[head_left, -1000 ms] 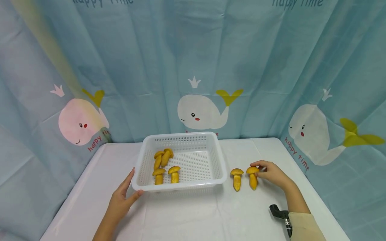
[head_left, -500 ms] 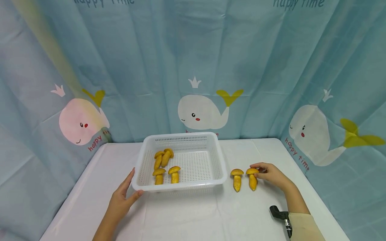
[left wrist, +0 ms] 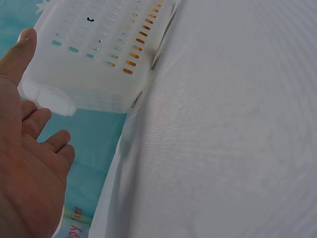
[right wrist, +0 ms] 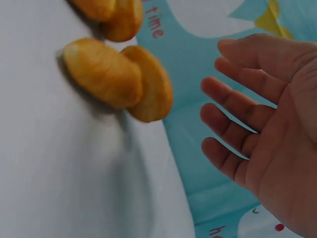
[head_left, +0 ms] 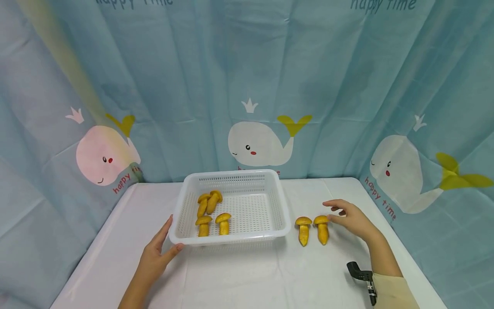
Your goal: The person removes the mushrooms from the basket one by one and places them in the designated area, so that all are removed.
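A white plastic basket [head_left: 254,235] stands on the table with several yellow toy mushrooms [head_left: 223,223] lying in its left half. My left hand [head_left: 153,257] is at the basket's near left corner, thumb by the front rim and fingers along the left side, all fairly straight. In the left wrist view its thumb [left wrist: 22,52] lies by the rim. Two more mushrooms lie side by side right of the basket, a left one [head_left: 303,231] and a right one [head_left: 322,231]. Just beside the right one, my right hand [head_left: 354,221] holds nothing, fingers spread and slightly bent.
A white cloth covers the table [head_left: 231,274]. Blue curtains [head_left: 332,107] with printed whales hang behind it and along both sides. A black bracket-like device [head_left: 359,272] sits at the right sleeve [head_left: 393,292].
My right hand has let go of the right mushroom and lifted slightly away, its fingers spreading. That mushroom has shifted slightly left, nearer the other. The left hand and basket stay still.
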Demonstrator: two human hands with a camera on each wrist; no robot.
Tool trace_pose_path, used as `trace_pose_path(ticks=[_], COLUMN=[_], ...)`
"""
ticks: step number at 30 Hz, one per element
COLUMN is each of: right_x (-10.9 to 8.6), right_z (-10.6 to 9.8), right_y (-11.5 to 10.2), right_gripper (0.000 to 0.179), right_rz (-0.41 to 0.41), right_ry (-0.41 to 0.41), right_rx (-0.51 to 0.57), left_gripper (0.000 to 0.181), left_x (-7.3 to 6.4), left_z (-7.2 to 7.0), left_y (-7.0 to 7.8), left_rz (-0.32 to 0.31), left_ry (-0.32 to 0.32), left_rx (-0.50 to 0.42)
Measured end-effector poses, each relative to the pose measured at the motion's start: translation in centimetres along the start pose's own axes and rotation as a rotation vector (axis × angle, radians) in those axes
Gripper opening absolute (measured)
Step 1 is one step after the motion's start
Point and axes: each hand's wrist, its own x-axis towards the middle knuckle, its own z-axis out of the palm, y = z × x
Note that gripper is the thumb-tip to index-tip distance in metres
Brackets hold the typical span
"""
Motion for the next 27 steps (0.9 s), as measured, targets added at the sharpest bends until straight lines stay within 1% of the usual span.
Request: trace_pose_path(ticks=[6, 12, 16, 19, 23, 27], right_x=[-0.1, -0.2, 0.0, 0.4, 1.3, 2.5], right_z=[-0.3, 0.0, 1.0, 1.9, 3.0, 4.3], right_y=[-2.1, -4.9, -7.1, -8.5, -10.5, -12.6], right_gripper=[0.037, 0.036, 0.036, 0.036, 0.036, 0.037], right_rz=[-0.065, -0.116, -0.138, -0.169, -0.210, -0.251], right_ry=[0.030, 0.057, 0.053, 0.039, 0.025, 0.010], right_rx=[-0.019, -0.011, 0.016, 0.046, 0.091, 0.111], left_gripper=[0.090, 0.089, 0.090, 0.090, 0.091, 0.091], left_x=[0.0, 0.1, 0.1, 0.1, 0.1, 0.1], left_z=[-0.1, 0.0, 0.0, 0.0, 0.0, -0.1], left_y=[0.0, -0.3, -0.3, -0.2, -0.2, -0.3], left_rz=[-0.002, 0.000, -0.005, -0.028, -0.050, -0.041], left_ry=[0.003, 0.008, 0.008, 0.002, -0.007, -0.005], left_rx=[-0.008, -0.006, 0.009, 0.017, 0.019, -0.002])
